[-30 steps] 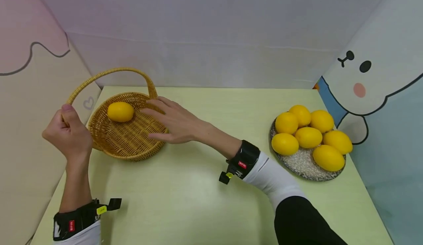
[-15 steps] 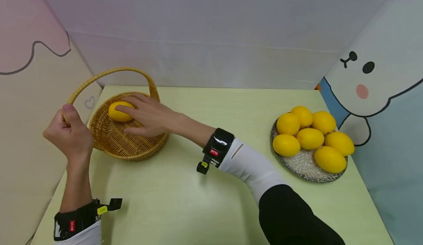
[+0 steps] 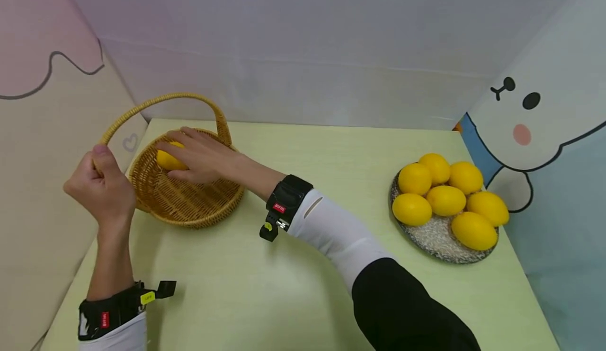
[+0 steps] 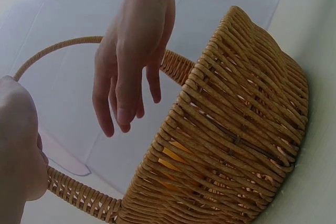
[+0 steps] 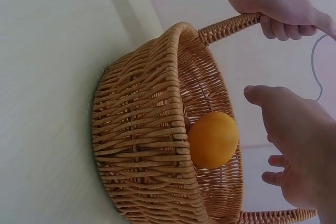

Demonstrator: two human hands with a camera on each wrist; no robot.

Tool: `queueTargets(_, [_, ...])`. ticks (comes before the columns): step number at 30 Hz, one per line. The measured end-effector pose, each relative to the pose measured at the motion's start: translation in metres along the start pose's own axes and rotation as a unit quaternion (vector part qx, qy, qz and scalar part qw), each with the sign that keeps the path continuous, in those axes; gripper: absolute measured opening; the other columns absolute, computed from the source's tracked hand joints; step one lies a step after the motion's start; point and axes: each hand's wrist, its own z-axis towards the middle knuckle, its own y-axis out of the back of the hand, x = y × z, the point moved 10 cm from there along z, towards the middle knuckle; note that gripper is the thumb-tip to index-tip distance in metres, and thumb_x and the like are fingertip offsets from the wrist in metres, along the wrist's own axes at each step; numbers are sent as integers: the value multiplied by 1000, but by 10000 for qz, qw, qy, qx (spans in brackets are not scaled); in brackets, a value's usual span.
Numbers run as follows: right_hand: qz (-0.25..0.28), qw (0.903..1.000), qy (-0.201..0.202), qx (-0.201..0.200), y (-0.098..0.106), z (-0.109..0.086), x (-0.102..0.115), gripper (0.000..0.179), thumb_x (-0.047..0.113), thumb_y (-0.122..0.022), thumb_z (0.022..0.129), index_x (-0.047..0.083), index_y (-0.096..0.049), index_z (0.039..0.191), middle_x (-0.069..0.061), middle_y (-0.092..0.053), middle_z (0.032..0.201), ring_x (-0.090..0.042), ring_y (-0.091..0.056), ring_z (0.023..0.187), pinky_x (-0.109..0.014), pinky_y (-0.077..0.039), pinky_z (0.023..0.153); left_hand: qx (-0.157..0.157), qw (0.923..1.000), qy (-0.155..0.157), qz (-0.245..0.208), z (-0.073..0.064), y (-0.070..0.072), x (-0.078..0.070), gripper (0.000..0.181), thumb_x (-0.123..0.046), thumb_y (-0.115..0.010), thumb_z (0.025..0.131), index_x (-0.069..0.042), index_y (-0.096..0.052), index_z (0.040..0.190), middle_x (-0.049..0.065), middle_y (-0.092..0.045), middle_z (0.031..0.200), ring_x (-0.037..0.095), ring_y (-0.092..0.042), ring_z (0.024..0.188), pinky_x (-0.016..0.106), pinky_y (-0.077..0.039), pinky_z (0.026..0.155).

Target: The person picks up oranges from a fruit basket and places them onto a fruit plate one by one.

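My left hand [image 3: 101, 185] grips the handle [image 3: 165, 98] of a woven wicker basket [image 3: 199, 211] at the left of the table. Inside the basket lies one yellow lemon [image 3: 167, 160], partly covered by my right hand [image 3: 201, 157] in the head view. That hand hovers over the basket, fingers spread and loosely bent, holding nothing. From the right wrist, the lemon [image 5: 212, 140] sits low against the wicker, with a gap between it and my fingers. The left wrist view shows my right hand [image 4: 136, 51] above the basket's rim, fingers pointing down.
A speckled grey plate [image 3: 433, 235] with several lemons [image 3: 446, 200] stands on the right side of the pale table [image 3: 303, 167]. Walls close in the table at the back and both sides; the right one [image 3: 558, 224] bears a cartoon print.
My right hand has moved left, from the basket's right rim to over the lemon inside. The left hand keeps its grip on the handle, and the basket stays in place.
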Motion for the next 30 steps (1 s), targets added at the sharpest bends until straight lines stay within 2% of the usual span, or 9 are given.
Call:
queueTargets(5, [-36, 9999, -95, 93, -3, 12, 1, 70, 58, -44, 118, 30, -25, 179, -3, -25, 187, -28, -30, 174, -36, -26, 142, -42, 10000, 2, 19, 2, 1, -1, 64, -43, -62, 107, -22, -31, 55, -21, -27, 56, -6, -15, 53, 22, -6, 57])
queueTargets(11, [42, 9999, -89, 130, -10, 26, 9, 67, 56, -47, 118, 31, -29, 177, -2, -28, 186, -26, -34, 171, -35, -32, 139, -50, 9999, 30, 88, 1, 4, 0, 64, -41, -61, 106, -18, -31, 54, -22, -27, 55, -6, -15, 53, 21, -6, 56])
queueTargets(14, [-94, 9996, -101, 227, -14, 30, 14, 68, 56, -46, 117, 32, -27, 178, -1, -27, 186, -24, -34, 171, -33, -35, 137, -54, 9999, 51, 76, -1, 6, 1, 63, -40, -60, 106, -17, -31, 55, -21, -27, 55, -6, -15, 53, 22, -6, 56])
queueTargets(23, [-187, 9981, -307, 504, -26, 39, 16, 71, 56, -45, 117, 36, -20, 180, 0, -20, 189, -22, -28, 174, -38, -37, 137, -46, 9999, 36, 105, -1, 8, -2, 59, -41, -60, 106, -29, -32, 56, -21, -26, 55, -6, -15, 53, 22, -6, 56])
queueTargets(26, [-155, 9974, -312, 625, -32, 39, 16, 71, 55, -45, 118, 36, -18, 181, 1, -18, 189, -23, -30, 173, -38, -38, 136, -69, 9999, 62, 121, -1, 9, -3, 58, -38, -59, 106, -28, -32, 55, -21, -26, 55, -5, -14, 52, 22, -5, 56])
queueTargets(30, [-34, 9958, -399, 818, -39, 41, 14, 73, 53, -47, 118, 37, -15, 181, 2, -12, 191, -23, -26, 174, -38, -39, 135, -71, 9999, 59, 110, -1, 10, -1, 59, -35, -58, 104, -20, -31, 55, -20, -26, 54, -4, -14, 52, 22, -6, 56])
